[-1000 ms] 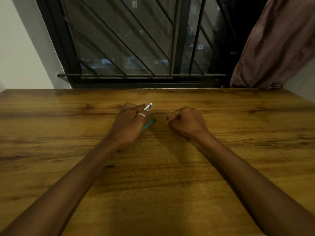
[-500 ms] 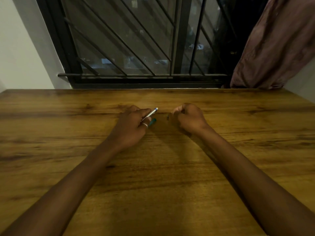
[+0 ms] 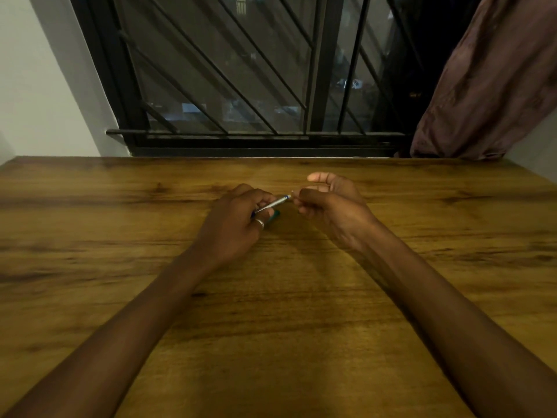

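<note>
My left hand (image 3: 232,227) grips a thin silver pen rod (image 3: 272,204) with a blue tip. The rod points right and away from me, just above the wooden table (image 3: 271,312). A teal pen piece (image 3: 275,216) shows under that hand's fingers, on the table. My right hand (image 3: 331,209) is close on the right with its fingers curled. Its fingertips meet the rod's tip and seem to pinch a tiny pen part (image 3: 293,193). The thumb sticks out above. A ring sits on a left-hand finger.
The table reaches to a barred dark window (image 3: 241,86) at its far edge. A brown curtain (image 3: 488,86) hangs at the back right, and a white wall stands at the back left.
My right hand lifted and moved left to the rod's tip. The small dark part that lay on the table between my hands no longer shows there. My left hand tilted the rod rightward.
</note>
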